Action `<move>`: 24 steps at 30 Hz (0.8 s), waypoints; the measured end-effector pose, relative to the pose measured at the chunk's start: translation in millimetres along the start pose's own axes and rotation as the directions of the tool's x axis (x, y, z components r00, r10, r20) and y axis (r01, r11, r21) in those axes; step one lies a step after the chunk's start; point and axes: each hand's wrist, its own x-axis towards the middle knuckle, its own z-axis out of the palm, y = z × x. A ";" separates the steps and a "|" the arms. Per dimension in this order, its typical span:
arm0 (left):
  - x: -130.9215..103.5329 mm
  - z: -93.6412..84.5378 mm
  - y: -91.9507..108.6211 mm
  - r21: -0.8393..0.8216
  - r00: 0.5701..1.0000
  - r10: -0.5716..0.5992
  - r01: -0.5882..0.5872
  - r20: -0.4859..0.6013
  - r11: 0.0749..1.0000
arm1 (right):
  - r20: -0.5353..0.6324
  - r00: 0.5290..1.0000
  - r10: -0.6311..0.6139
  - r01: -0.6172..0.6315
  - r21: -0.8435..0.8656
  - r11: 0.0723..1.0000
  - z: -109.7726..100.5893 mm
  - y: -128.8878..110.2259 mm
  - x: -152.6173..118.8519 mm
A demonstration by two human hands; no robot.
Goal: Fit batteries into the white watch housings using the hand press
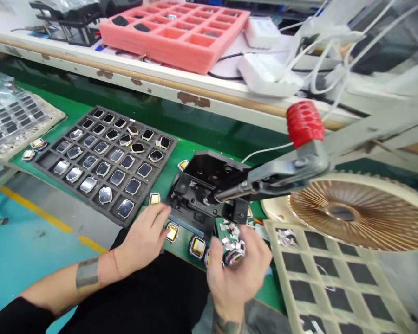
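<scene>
My left hand is at the front of the black clamp fixture, fingers slightly curved and apart. Its thumb is by a small watch-like case with a yellow-and-white inside; whether they touch I cannot tell. My right hand, a little blurred, has its thumb and fingers spread around another watch-like case, tilted and partly covered; a gap shows beside the thumb. Between the hands lies a similar case. The fixture's metal lever has a red-wrapped handle and points up to the right.
A dark grey tray of watch-like cases lies at left. Small white pieces are scattered by the fixture. At right, a cream compartment tray sits below a round fan. A pink foam tray rests on the shelf above.
</scene>
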 end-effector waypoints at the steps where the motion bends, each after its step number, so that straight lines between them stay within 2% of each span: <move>1: 10.1 1.3 -3.3 0.036 0.999 -0.050 0.050 0.004 0.998 | 0.014 0.999 0.050 -0.050 0.002 0.999 3.0 -2.5 12.7; 3: 30.3 7.7 -10.5 0.076 0.995 -0.083 0.079 0.052 0.994 | 0.072 0.985 0.155 -0.157 0.023 0.987 7.5 -3.4 32.2; 5: 45.4 15.8 -15.6 0.047 0.990 -0.068 0.062 0.122 0.997 | 0.119 0.972 0.205 -0.210 0.035 0.977 9.3 -0.2 41.2; 9: 54.0 24.9 -16.4 -0.047 0.976 -0.078 0.089 0.205 0.995 | 0.125 0.969 0.212 -0.211 -0.023 0.977 8.7 10.1 35.2; 13: 55.0 29.1 -10.8 -0.069 0.974 -0.093 0.109 0.206 0.992 | 0.071 0.976 0.207 -0.208 0.004 0.978 8.9 24.9 30.7; 16: 62.9 36.1 -7.3 -0.078 0.975 -0.076 0.094 0.207 0.993 | 0.039 0.986 0.161 -0.162 0.050 0.985 8.6 34.6 37.8; 19: 71.7 40.7 -6.2 -0.089 0.975 -0.045 0.066 0.217 0.994 | 0.015 0.992 0.126 -0.126 0.021 0.992 8.6 40.1 44.5; 22: 71.8 30.3 -7.6 -0.083 0.974 -0.021 0.041 0.224 0.996 | -0.016 0.996 0.088 -0.089 -0.041 0.995 8.3 48.8 42.0; 24: 64.0 10.8 -12.2 -0.082 0.982 -0.006 0.022 0.187 0.996 | -0.073 0.995 0.069 -0.071 -0.019 0.997 6.1 59.0 35.1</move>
